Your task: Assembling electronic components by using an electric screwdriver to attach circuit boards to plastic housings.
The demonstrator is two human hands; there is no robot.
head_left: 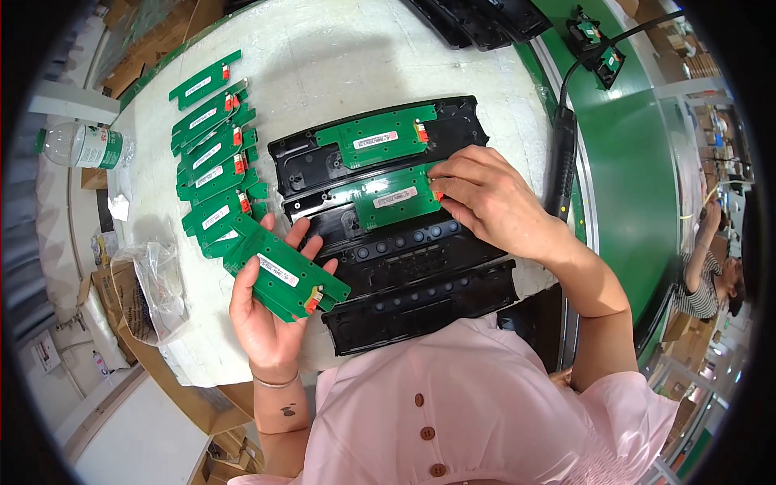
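Observation:
My left hand (271, 335) grips a small stack of green circuit boards (283, 273), each with a white label; a red connector shows at the lower right corner. My right hand (505, 202) pinches the right end of another green circuit board (380, 212) by its red connector, which the fingertips partly hide. That board lies in a long black plastic housing (323, 212). Behind it, a further black housing (461, 121) carries a fitted-looking board (368, 129). Nearer to me are black housings with a row of round holes (420, 311), without boards on top.
A column of overlapping green circuit boards (214, 155) lies at the left of the white table mat (315, 73). More black housings (485, 20) sit at the back. Rightward are a black corded tool (561, 162) and a green belt (638, 210). A plastic bottle (85, 145) stands out left.

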